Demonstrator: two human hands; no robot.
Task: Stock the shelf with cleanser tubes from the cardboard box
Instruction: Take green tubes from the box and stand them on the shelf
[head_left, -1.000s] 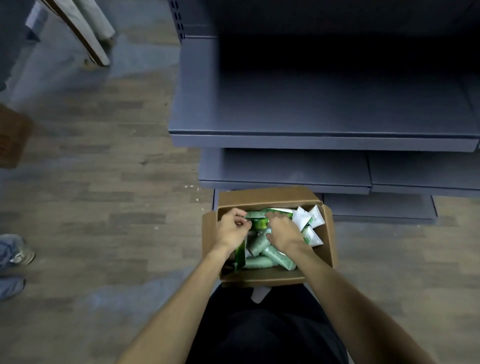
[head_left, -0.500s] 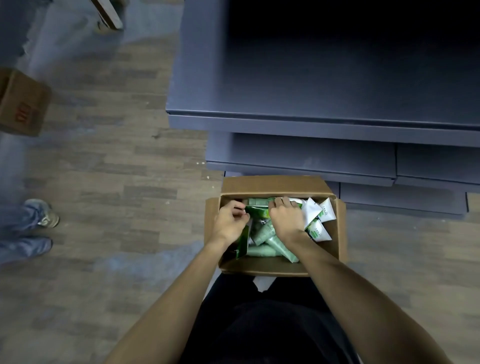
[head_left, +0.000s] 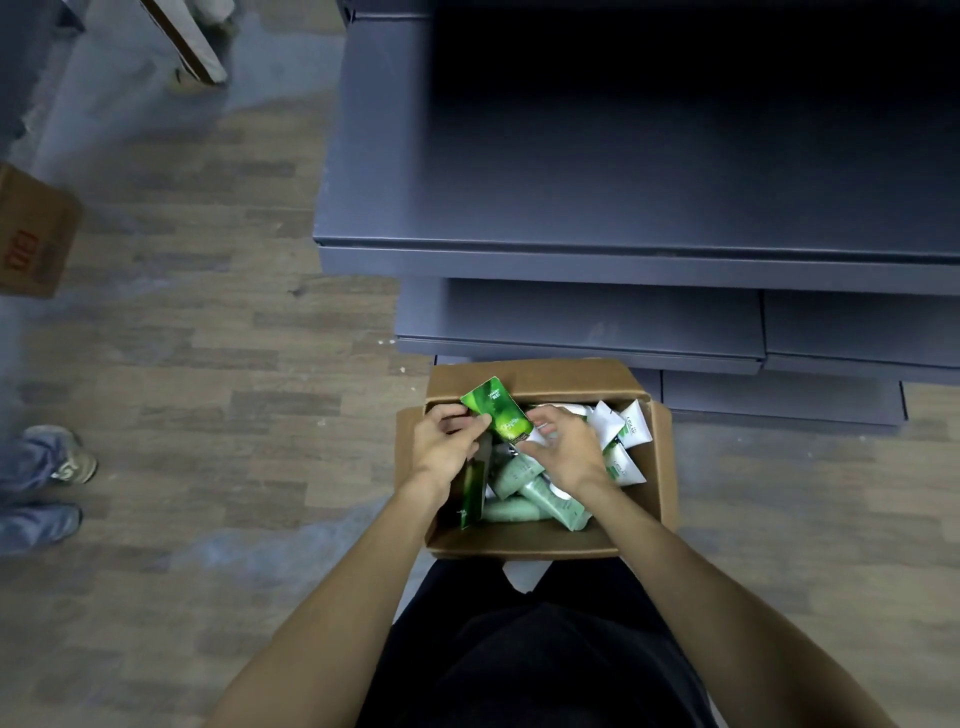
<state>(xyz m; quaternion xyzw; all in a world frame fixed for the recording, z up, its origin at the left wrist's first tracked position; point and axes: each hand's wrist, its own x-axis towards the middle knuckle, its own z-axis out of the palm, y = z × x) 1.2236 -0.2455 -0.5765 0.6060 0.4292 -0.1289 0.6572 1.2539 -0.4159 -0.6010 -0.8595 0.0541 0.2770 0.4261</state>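
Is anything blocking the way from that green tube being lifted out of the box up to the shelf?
Nothing visible does. The green tube is held by the left hand above the cardboard box, and the gray shelf just beyond lies bare and open.

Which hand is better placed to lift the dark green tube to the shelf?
Left. The left hand already pinches the dark green tube, raised above the cardboard box. The right hand hovers open beside it, holding nothing.
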